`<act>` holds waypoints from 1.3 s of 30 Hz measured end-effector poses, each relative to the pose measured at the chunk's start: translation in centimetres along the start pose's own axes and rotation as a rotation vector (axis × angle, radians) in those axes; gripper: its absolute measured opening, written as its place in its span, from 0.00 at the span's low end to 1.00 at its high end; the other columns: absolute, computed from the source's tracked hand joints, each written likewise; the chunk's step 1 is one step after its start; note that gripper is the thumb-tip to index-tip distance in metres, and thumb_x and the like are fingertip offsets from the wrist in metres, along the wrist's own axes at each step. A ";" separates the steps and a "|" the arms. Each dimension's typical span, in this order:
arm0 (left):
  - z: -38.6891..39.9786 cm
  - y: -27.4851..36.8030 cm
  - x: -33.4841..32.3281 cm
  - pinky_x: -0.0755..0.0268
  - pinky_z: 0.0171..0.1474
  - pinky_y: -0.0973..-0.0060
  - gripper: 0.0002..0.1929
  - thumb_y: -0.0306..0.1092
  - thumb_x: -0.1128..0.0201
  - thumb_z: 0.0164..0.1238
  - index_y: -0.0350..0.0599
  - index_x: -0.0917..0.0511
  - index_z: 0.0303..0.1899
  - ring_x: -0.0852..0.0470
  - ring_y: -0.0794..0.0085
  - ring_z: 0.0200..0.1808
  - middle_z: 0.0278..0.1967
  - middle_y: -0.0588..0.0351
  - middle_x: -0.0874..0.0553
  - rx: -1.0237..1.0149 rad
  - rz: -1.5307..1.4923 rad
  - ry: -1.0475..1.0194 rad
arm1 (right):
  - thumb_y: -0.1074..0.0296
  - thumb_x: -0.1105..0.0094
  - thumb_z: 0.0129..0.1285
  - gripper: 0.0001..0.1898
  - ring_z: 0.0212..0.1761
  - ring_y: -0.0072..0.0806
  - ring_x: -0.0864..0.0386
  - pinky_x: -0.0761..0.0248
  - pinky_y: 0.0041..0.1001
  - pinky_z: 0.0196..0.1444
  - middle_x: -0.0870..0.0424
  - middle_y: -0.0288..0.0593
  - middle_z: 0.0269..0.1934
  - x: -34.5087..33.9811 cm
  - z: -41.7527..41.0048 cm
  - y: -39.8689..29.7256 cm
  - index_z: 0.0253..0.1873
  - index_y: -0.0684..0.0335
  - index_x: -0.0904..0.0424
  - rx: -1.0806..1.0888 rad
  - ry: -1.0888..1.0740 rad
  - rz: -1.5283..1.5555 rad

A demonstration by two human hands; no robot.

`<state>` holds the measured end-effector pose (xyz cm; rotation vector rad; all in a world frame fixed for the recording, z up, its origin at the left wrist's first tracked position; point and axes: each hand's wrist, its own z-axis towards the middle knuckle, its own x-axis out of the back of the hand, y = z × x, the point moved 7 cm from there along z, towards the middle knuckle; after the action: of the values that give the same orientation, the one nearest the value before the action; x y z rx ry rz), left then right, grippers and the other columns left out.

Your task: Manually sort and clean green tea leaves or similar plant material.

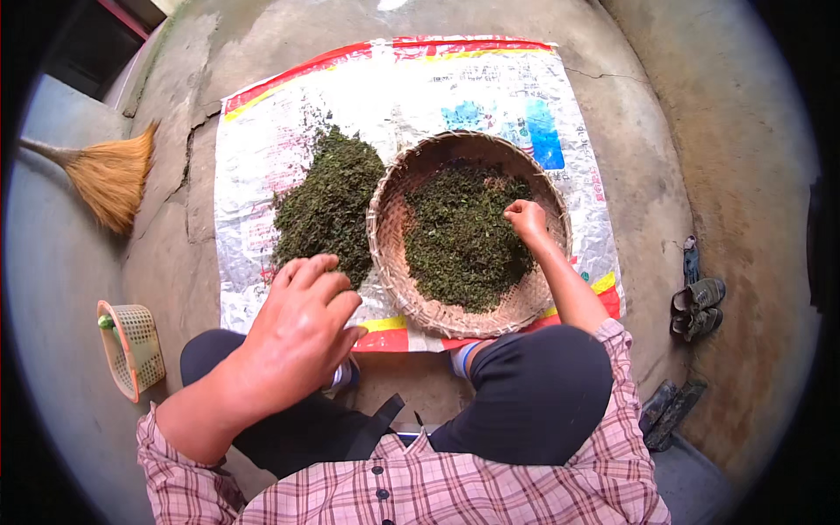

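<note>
A round woven bamboo basket [405, 298] stands on a flattened printed plastic sack sheet [246, 197]. Inside it lies a layer of small dark green, dried-looking leaves [459, 243]. My right hand [527, 220] is over the basket's right side, thumb and fingers pinched together above the leaves; nothing shows between them. To the left of the basket a heap of similar leaves [328, 197] lies on the sheet. My left hand [305, 321] hangs before the heap's near end, back up, fingers spread and slightly bent, with no object seen in it. Its palm is hidden.
A straw broom [115, 174] leans at the left wall. Nearer on that side is a perforated plastic basket [141, 354] with a green item inside. Shoes [699, 305] and dark boots [669, 410] stand along the right wall. My bent knees [531, 387] flank the sheet's near edge.
</note>
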<state>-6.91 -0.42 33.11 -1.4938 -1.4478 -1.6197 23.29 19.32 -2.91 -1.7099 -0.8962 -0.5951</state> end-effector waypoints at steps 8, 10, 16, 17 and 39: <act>1.9 -2.8 -0.5 0.38 0.63 0.53 0.18 0.33 0.31 0.56 0.37 0.22 0.47 0.28 0.48 0.61 0.50 0.44 0.21 0.096 -0.096 -0.176 | 0.57 0.29 0.52 0.13 0.36 0.48 0.16 0.23 0.44 0.44 0.15 0.52 0.30 -3.3 2.3 -1.9 0.34 0.63 0.14 0.068 0.026 -0.229; 1.8 -2.9 -1.1 0.37 0.63 0.53 0.19 0.34 0.29 0.54 0.38 0.22 0.47 0.28 0.46 0.61 0.50 0.45 0.21 0.077 -0.117 -0.274 | 0.59 0.30 0.53 0.12 0.35 0.48 0.17 0.23 0.44 0.43 0.15 0.52 0.30 -4.0 2.3 -1.2 0.33 0.63 0.15 0.112 0.067 -0.237; 1.1 -3.9 -0.7 0.35 0.62 0.53 0.21 0.34 0.28 0.53 0.39 0.22 0.49 0.28 0.47 0.60 0.51 0.46 0.21 0.134 -0.143 -0.307 | 0.69 0.35 0.55 0.06 0.30 0.36 0.18 0.23 0.34 0.37 0.17 0.44 0.27 -3.5 1.1 0.7 0.34 0.64 0.19 0.040 0.109 0.154; 0.9 -4.1 -0.6 0.35 0.63 0.53 0.21 0.34 0.28 0.52 0.40 0.22 0.49 0.28 0.47 0.61 0.52 0.47 0.21 0.161 -0.147 -0.319 | 0.72 0.36 0.55 0.05 0.29 0.29 0.18 0.24 0.30 0.35 0.17 0.41 0.26 -3.2 0.5 0.7 0.36 0.63 0.20 -0.023 0.058 0.313; 0.2 -3.5 -1.1 0.31 0.57 0.57 0.22 0.37 0.29 0.55 0.39 0.23 0.50 0.23 0.50 0.55 0.48 0.44 0.19 0.018 -0.237 -0.368 | 0.65 0.41 0.70 0.07 0.22 0.16 0.25 0.30 0.19 0.26 0.20 0.32 0.26 -3.2 -4.0 -2.8 0.44 0.63 0.21 -0.364 -0.431 1.169</act>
<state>-9.59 0.55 30.84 -1.7312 -1.8954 -1.5090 19.34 15.06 -2.51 -2.3578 0.0680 0.4395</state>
